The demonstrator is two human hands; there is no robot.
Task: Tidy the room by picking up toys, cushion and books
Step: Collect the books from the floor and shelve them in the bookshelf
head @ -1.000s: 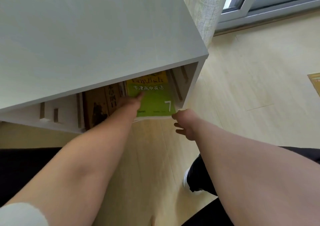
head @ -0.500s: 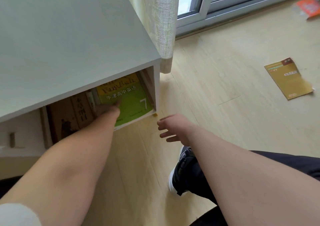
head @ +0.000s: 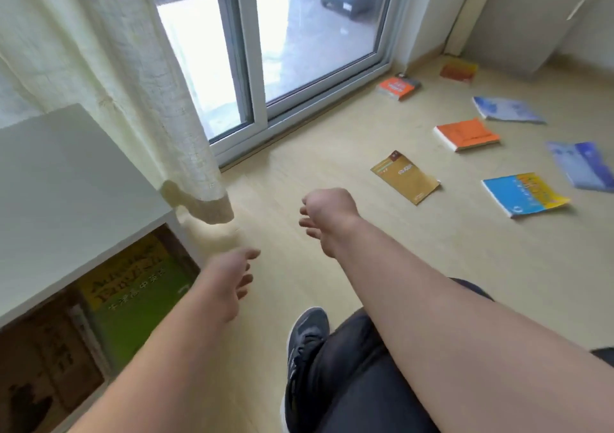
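Both our hands empty: left hand (head: 229, 279) fingers spread, right hand (head: 327, 213) loosely curled, frame centre. We reach nearest tan book (head: 404, 176) right of centre; slide fingers under edge, then shelve beside green book (head: 139, 296) lower left.

The pale wooden floor (head: 382, 233) carries scattered books: a mustard one (head: 404, 177) nearest, a blue-and-yellow one (head: 525, 193), an orange one (head: 466, 134), two bluish ones (head: 506, 109) (head: 583, 165) and two more orange ones by the window. In the white shelf (head: 66, 180), a green book (head: 133, 286) lies beside brown books (head: 50, 359).
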